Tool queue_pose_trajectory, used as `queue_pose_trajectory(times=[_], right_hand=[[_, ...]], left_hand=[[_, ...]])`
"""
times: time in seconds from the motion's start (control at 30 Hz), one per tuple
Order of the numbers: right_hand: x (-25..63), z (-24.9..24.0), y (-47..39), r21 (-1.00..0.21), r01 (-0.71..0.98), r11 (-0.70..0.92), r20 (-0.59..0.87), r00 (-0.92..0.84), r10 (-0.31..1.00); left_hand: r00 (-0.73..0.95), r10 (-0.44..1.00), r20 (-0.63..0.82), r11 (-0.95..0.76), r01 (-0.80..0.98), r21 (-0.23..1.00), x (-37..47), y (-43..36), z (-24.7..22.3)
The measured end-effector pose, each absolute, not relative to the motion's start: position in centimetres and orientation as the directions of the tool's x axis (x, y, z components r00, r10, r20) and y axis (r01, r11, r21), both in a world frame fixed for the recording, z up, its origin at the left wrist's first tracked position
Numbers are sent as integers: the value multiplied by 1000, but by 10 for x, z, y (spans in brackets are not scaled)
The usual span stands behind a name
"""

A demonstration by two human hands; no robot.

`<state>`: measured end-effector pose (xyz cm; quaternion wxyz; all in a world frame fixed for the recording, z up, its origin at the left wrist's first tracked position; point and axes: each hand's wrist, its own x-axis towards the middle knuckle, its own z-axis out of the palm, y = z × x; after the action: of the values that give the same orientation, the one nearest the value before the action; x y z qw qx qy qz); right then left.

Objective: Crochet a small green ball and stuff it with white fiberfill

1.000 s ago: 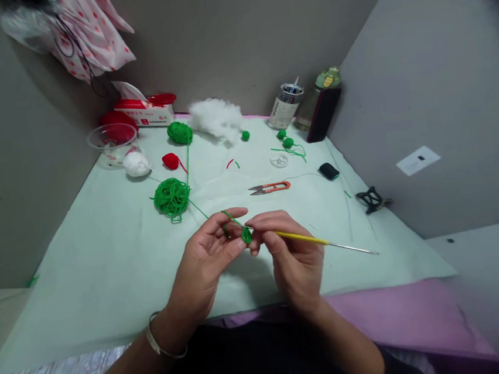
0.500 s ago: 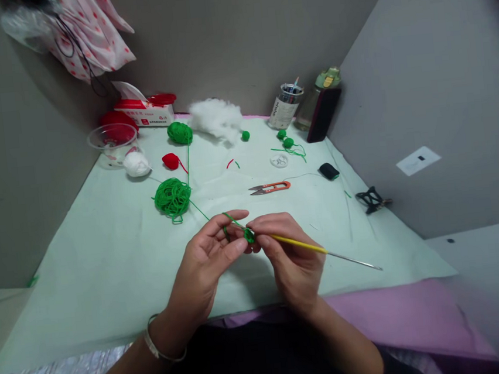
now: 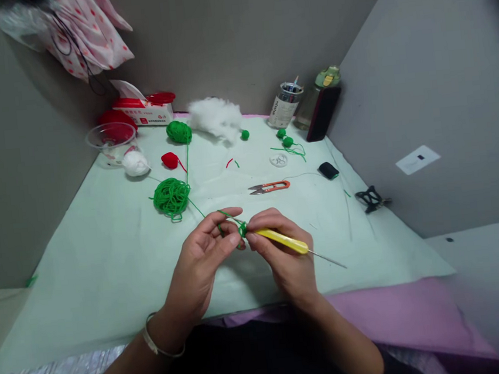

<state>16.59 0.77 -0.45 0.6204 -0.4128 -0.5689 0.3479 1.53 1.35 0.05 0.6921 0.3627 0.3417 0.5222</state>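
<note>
Between thumb and fingers, my left hand (image 3: 203, 253) pinches a small green crochet piece (image 3: 242, 230), with green yarn running over the raised index finger. My right hand (image 3: 289, 254) is closed round a yellow-handled crochet hook (image 3: 283, 241), whose bare metal end sticks out to the lower right. The hook's working tip is at the green piece, hidden by my fingers. From my left hand the strand leads back to a loose heap of green yarn (image 3: 171, 197) on the table and on to a green yarn ball (image 3: 179, 132).
Orange thread snips (image 3: 269, 187) lie beyond my hands. Farther back are white stuffing (image 3: 215, 119), a red yarn ball (image 3: 170, 160), a white yarn ball (image 3: 135, 163), a plastic tub (image 3: 113, 142) and a pen holder (image 3: 284, 106). A black phone stand (image 3: 372, 199) is at the right edge.
The hook has turned in my right hand, showing the broad face of its handle, and its free end has drawn in leftward. Both hands and the green piece have shifted slightly left.
</note>
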Motion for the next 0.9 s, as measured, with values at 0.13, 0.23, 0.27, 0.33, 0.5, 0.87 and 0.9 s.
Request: queue_pose_trajectory(times=[0.13, 0.23, 0.27, 0.33, 0.5, 0.87, 0.9], right_hand=[[165, -4, 6, -913, 79, 399, 405, 84, 910], [166, -6, 6, -916, 60, 398, 401, 76, 913], [166, -6, 7, -915, 45, 400, 402, 73, 913], [167, -6, 8, -914, 27, 404, 405, 67, 912], [168, -5, 10, -919, 35, 392, 393, 75, 916], [166, -7, 7, -903, 104, 417, 423, 45, 905], [166, -7, 7, -908, 93, 410, 414, 39, 909]], left_hand=[[224, 970, -95, 189, -448, 874, 14, 15, -2], [234, 968, -88, 185, -434, 882, 13, 16, -5], [237, 968, -86, 184, -428, 885, 13, 16, -6], [242, 967, -84, 181, -413, 893, 13, 17, -8], [237, 968, -85, 169, -362, 917, 11, 17, -10], [221, 973, -62, 125, -285, 950, 8, 20, -9], [221, 973, -68, 128, -269, 955, 7, 21, -8]])
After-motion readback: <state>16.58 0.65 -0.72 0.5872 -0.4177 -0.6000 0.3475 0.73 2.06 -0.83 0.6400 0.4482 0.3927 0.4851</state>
